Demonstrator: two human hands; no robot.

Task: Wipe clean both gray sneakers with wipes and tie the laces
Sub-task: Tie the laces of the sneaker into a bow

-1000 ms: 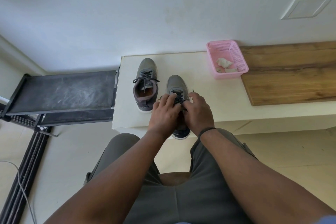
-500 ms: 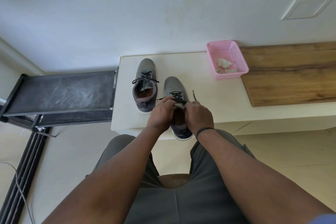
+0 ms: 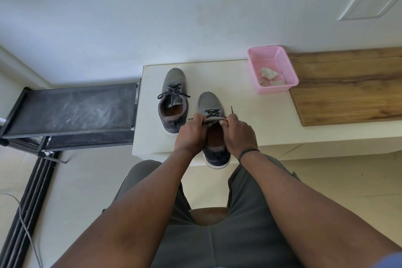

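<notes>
Two gray sneakers stand on a cream table (image 3: 250, 115), toes toward the wall. The left sneaker (image 3: 174, 85) has its dark laces in a bow. The right sneaker (image 3: 210, 100) lies nearer me, its heel at the table's front edge. My left hand (image 3: 191, 132) pinches one dark lace end at the shoe's left side. My right hand (image 3: 239, 132) pinches the other end at the right, whose tip (image 3: 231, 109) sticks up. The lace runs taut between my hands across the tongue. Used wipes (image 3: 268, 75) lie in the pink basket (image 3: 292, 72).
A wooden board (image 3: 348, 87) covers the table's right part, just behind the basket. A black metal rack (image 3: 69, 113) stands against the table's left side. My knees sit below the table's front edge. A cable (image 3: 24, 220) trails on the floor at left.
My hands have drawn back toward me and apart, off the shoe's laced part, pulling the two lace ends out to the sides. The shoe's opening now shows between them.
</notes>
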